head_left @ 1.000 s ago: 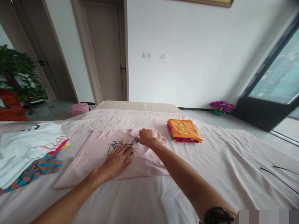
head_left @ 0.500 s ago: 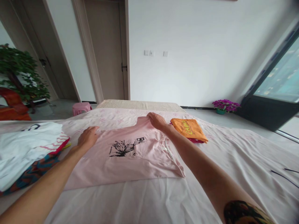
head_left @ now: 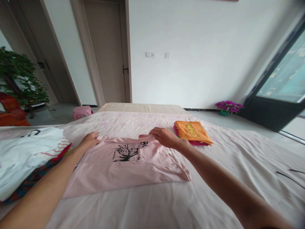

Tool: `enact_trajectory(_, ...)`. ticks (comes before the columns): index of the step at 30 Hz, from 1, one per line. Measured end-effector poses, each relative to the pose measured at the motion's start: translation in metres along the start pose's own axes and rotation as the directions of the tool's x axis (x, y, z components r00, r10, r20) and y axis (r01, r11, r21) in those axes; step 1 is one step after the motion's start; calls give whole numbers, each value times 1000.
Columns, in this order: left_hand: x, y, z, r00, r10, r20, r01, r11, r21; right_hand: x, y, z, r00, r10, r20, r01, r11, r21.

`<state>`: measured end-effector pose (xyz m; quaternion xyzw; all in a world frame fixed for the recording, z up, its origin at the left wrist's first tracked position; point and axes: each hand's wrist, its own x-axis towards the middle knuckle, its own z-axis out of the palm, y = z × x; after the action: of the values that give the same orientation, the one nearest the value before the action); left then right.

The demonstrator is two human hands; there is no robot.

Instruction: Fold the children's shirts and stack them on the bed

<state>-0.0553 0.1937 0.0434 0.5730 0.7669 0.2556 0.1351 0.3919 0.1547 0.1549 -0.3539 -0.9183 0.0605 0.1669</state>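
A pink T-shirt (head_left: 102, 171) with a black print lies spread sideways on the bed sheet in front of me. At its far left corner, my left hand (head_left: 90, 140) is closed on the hem, the fingertips partly hidden. My right hand (head_left: 164, 137) pinches the sleeve at the far edge, which is folded in towards the shirt's body. The neckline lies under and beside my right forearm. Just beyond my right wrist sits a folded orange garment (head_left: 194, 131) with yellow lettering, on top of a dark pink one.
A loose heap of clothes, with a white shirt (head_left: 30, 152) on top, lies by my left forearm. Dark cords (head_left: 289, 179) rest on the sheet at right. Beyond the bed stand a pink stool (head_left: 82, 112), a leafy plant (head_left: 17, 76) and purple flowers (head_left: 229, 107).
My right hand has drawn the upright-pointing sleeve down towards me, folding it over the shirt's far edge. My left hand has come slightly left and down onto the shirt's corner.
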Motion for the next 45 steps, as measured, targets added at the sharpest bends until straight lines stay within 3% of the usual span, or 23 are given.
enact_trajectory(4, -25, 1, -12, 998, -5, 57, 10, 997, -81, -19, -10, -1, 999, 39, -23, -38, 998, 58)
enact_trajectory(8, -50, -3, -29, 976, 75, 206, -37, 983, -180, -43, -22, 5, 1000, 0, 25, -3, 993, 119)
enact_trajectory(13, -61, -9, -42, 936, 161, 313, -169, 986, -2, -71, -37, 23, 980, -27, 197, 12, 997, 77)
enact_trajectory(17, -58, -6, -37, 935, 251, 252, -295, 943, 152, -83, -46, 35, 980, 10, 199, -4, 999, -32)
enact_trajectory(22, -62, 10, -44, 952, 290, 100, -307, 909, 282, -85, -42, 43, 991, 28, 134, -23, 999, -38)
enact_trajectory(25, -77, 18, -57, 913, 408, 7, -395, 878, 269, -86, -32, 39, 997, 69, 32, -70, 997, 27)
enact_trajectory(28, -96, 17, -64, 874, 478, 83, -485, 853, 193, -90, -26, 34, 997, 68, -22, -65, 993, 95)
enact_trajectory(31, -112, 11, -62, 881, 422, 212, -463, 862, 205, -93, -25, 34, 998, 46, 43, -54, 979, 199)
enact_trajectory(33, -121, 8, -60, 892, 406, 200, -450, 845, 290, -94, -24, 35, 997, 49, 62, -63, 967, 249)
enact_trajectory(36, -132, 13, -63, 885, 456, 96, -446, 769, 458, -94, -23, 35, 997, 63, 48, -74, 960, 270)
enact_trajectory(41, -146, 20, -62, 790, 604, 110, -543, 604, 583, -101, -31, 29, 980, 67, 188, -106, 973, 206)
enact_trajectory(43, -146, 15, -56, 786, 604, 131, -564, 614, 553, -106, -37, 27, 979, 24, 205, -56, 987, 151)
enact_trajectory(45, -143, 10, -52, 814, 562, 145, -547, 660, 515, -110, -42, 27, 981, -26, 192, 7, 995, 101)
